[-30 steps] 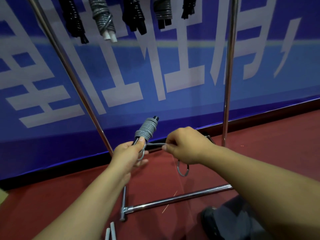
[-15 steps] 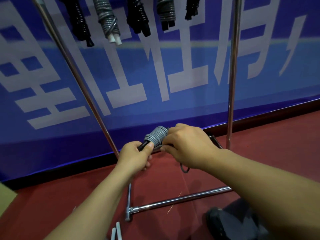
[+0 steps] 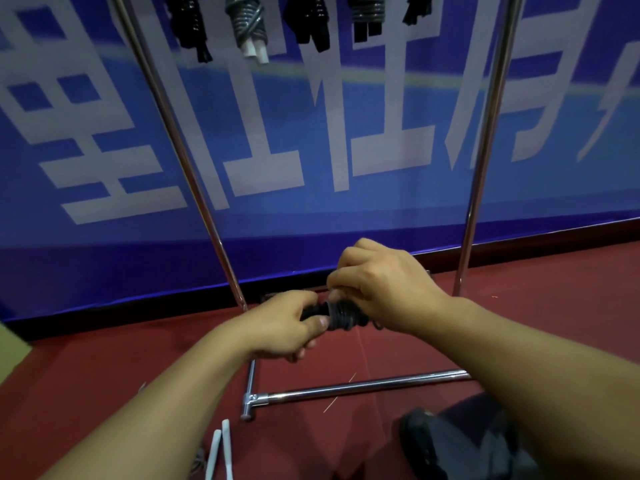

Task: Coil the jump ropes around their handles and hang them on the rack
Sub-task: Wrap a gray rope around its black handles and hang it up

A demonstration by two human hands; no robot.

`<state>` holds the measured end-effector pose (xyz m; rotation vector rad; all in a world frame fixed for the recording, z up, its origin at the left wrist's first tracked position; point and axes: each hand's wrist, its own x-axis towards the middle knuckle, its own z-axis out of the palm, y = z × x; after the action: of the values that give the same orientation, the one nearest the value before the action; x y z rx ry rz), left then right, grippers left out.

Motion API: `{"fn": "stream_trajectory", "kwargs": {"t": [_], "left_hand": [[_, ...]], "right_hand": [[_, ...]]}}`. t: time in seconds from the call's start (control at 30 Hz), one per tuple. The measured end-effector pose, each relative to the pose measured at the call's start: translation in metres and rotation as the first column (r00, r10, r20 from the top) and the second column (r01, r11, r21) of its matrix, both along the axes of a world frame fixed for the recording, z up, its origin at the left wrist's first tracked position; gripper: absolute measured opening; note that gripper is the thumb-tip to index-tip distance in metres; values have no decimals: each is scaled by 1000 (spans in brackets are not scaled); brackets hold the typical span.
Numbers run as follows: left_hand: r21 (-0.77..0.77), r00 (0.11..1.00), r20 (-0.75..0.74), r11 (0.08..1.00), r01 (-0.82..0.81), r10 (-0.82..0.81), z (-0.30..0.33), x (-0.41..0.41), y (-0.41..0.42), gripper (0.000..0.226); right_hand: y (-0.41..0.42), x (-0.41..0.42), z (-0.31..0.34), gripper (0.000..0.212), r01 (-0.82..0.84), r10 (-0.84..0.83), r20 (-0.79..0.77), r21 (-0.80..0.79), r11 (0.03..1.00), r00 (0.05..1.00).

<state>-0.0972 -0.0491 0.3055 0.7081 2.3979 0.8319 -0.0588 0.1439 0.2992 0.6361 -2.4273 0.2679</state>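
From my remote seat I see my left hand [image 3: 287, 327] wrapped around the black handles at the centre of view, thumb pressed against the edge of the grey jump rope [image 3: 341, 315] coil, while my right hand [image 3: 384, 282], at about 2 o'clock from the left, curls over the far end of the coil, fingertips pinching what I take to be the last loose turn; the fingers hide the rope end, so I cannot tell how it is tucked. I judge the step to be locking off the final wrap. To do it well I would keep the left thumb clamping the coil so the turns do not spring loose, pull the tail snug under a neighbouring turn, and leave a loop free for hanging. The rack [image 3: 485, 161] stands ahead, its uprights at 11 and 1 o'clock, with finished coiled ropes [image 3: 247, 26] hanging from the top at 12. Another pair of white handles [image 3: 221, 452] lies on the red floor [image 3: 104, 375] at 7 o'clock.
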Motion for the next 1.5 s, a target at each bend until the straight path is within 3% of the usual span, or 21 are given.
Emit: {"fn": "stream_trajectory", "kwargs": {"t": [0.2,0.33,0.47,0.63,0.77,0.87,1.03,1.17,1.4,1.5], "left_hand": [[-42,987,-78,990,136,-138,2,2,2,19],[-154,948,-222,969,195,-227,8,1,0,25],[-218,923,-292,957,189,-249,14,1,-4,31],[-270,879,-406,951,148,-252,11,2,-1,4],[-272,867,-430,952,142,-252,10,2,-1,7],[-274,850,-428,940,201,-307,11,6,0,12],[-42,913,-313,964,264,-264,15,16,4,12],[143,964,-144,959,243,-222,16,15,-1,13],[372,976,59,912,172,-208,24,19,-3,19],[488,974,136,868,92,-180,29,20,-3,16]], "right_hand": [[1,-1,-4,33,47,-45,49,-27,999,998],[4,1,2,26,110,-82,217,-121,987,973],[7,0,7,35,183,-114,304,-210,960,946],[9,-5,7,36,182,-87,359,-239,954,929],[14,-8,6,28,127,-27,386,-235,964,922],[18,-10,7,21,208,-112,357,-243,948,928],[24,-12,5,4,277,-100,449,-349,895,888],[24,-10,5,7,259,-61,447,-398,880,893],[29,-12,7,7,260,-37,447,-448,856,894],[31,-14,5,10,256,61,473,-575,777,879]]}}
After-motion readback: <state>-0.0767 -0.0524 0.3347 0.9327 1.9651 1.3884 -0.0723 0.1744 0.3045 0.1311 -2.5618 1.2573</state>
